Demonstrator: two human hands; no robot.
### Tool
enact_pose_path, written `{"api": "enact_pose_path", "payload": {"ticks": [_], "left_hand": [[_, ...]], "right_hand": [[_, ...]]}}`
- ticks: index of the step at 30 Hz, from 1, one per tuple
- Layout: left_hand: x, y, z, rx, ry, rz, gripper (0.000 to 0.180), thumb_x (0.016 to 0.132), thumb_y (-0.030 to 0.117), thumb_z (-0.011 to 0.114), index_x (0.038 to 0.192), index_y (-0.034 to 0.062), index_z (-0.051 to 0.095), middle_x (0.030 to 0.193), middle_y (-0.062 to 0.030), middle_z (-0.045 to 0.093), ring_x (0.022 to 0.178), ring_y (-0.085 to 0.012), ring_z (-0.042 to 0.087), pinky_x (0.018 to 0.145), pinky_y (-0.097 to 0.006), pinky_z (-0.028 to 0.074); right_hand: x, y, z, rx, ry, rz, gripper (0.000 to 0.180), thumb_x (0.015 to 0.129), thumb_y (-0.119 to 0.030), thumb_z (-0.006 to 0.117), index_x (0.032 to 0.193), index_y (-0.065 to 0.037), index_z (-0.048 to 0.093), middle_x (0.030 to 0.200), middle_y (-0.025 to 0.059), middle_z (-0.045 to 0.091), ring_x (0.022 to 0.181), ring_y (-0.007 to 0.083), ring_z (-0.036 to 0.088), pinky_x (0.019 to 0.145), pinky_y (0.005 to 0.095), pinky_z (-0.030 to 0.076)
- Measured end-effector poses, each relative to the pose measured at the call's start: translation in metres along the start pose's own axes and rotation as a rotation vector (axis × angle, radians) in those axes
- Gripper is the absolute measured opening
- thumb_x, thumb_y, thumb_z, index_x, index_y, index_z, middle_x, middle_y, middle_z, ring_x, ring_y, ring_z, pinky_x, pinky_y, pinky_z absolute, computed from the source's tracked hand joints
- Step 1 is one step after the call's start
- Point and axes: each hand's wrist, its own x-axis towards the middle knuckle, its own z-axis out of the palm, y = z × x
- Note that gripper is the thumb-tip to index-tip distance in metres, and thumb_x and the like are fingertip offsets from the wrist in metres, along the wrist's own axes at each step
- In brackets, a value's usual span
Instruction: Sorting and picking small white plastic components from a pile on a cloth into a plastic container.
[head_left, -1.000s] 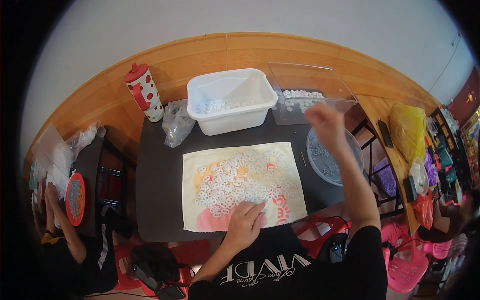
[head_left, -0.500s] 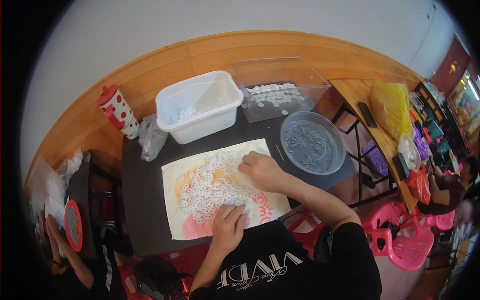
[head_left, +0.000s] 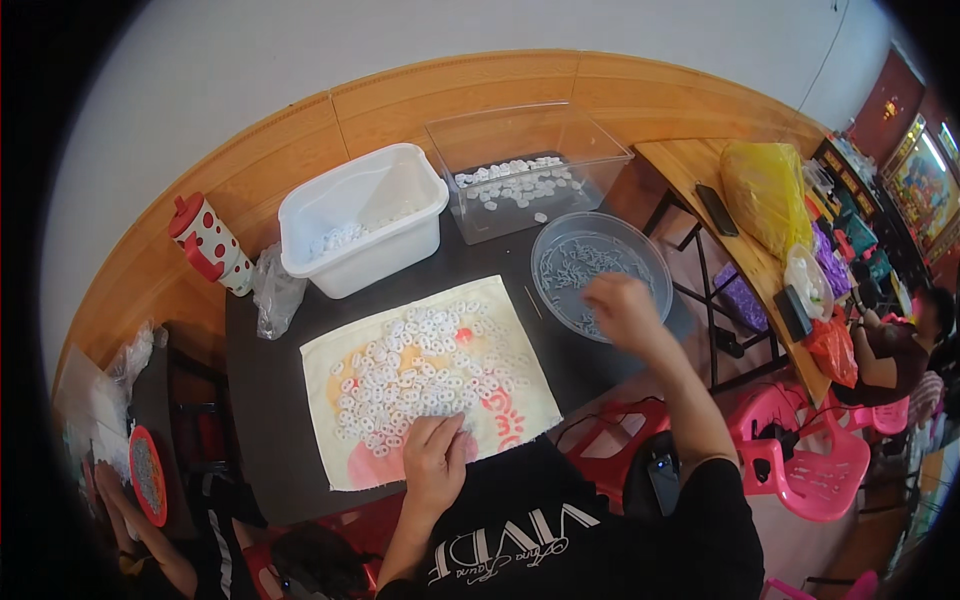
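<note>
My left hand [head_left: 435,462] rests at the near edge of a cream towel [head_left: 525,405] with pink and orange print. Its thumb and fingers are pinched together; what they hold, if anything, is too small to name. Many small white oval pieces with holes [head_left: 405,370] lie spread over the towel. My right hand [head_left: 622,308] is over the near right side of a round clear tub [head_left: 655,262] with small grey pieces [head_left: 580,262] in it. Its fingers are bent and drawn together, their tips partly hidden, and I cannot make out anything between them.
A white basin [head_left: 365,255] and a clear box [head_left: 590,150], both with white pieces inside, stand at the back of the dark table [head_left: 265,400]. A dotted tumbler [head_left: 215,245] and plastic bag [head_left: 278,290] stand left. Another person's hands [head_left: 118,495] are beside a red tray [head_left: 135,440].
My right hand has left the white pieces on the towel and moved right to the round tub. My left hand stays at the towel's near edge. The whole view has shifted slightly.
</note>
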Motion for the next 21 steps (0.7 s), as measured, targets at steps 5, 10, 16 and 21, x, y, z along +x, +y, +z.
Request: {"api": "enact_pose_path", "payload": {"ticks": [5, 10, 16, 21], "left_hand": [[-0.001, 0.000, -0.002, 0.049, 0.021, -0.001, 0.024, 0.079, -0.004, 0.068, 0.103, -0.0030, 0.069, 0.086, -0.0141, 0.063, 0.077, -0.0289, 0.061, 0.066, -0.035, 0.049], [0.002, -0.001, 0.002, 0.012, 0.041, 0.037, 0.024, 0.078, -0.005, 0.070, 0.102, -0.0028, 0.069, 0.086, -0.0137, 0.064, 0.075, -0.0291, 0.062, 0.065, -0.036, 0.049], [0.005, 0.005, -0.004, 0.063, 0.072, 0.001, 0.023, 0.078, -0.006, 0.070, 0.101, -0.0036, 0.069, 0.088, -0.0148, 0.064, 0.077, -0.0300, 0.061, 0.066, -0.036, 0.050], [0.022, 0.010, -0.009, 0.161, 0.095, 0.040, 0.022, 0.078, -0.005, 0.070, 0.100, -0.0034, 0.068, 0.090, -0.0153, 0.063, 0.080, -0.0317, 0.060, 0.068, -0.038, 0.049]], "right_hand": [[-0.020, 0.039, -0.009, -0.171, -0.119, 0.032, 0.012, 0.073, 0.002, 0.056, 0.083, -0.001, 0.062, 0.079, 0.0204, 0.064, 0.079, 0.0433, 0.063, 0.070, 0.0510, 0.049], [-0.019, 0.033, -0.006, -0.278, -0.174, 0.005, 0.007, 0.072, 0.002, 0.054, 0.078, -0.001, 0.057, 0.076, 0.0204, 0.062, 0.079, 0.0434, 0.062, 0.070, 0.0521, 0.049], [-0.014, 0.028, 0.000, -0.420, -0.271, -0.008, 0.007, 0.072, 0.001, 0.056, 0.078, -0.002, 0.058, 0.076, 0.0192, 0.064, 0.078, 0.0405, 0.065, 0.069, 0.0500, 0.050], [-0.011, 0.033, -0.004, -0.473, -0.259, -0.156, 0.011, 0.071, 0.001, 0.061, 0.081, -0.002, 0.062, 0.082, 0.0173, 0.065, 0.074, 0.0383, 0.066, 0.067, 0.0455, 0.054]]}}
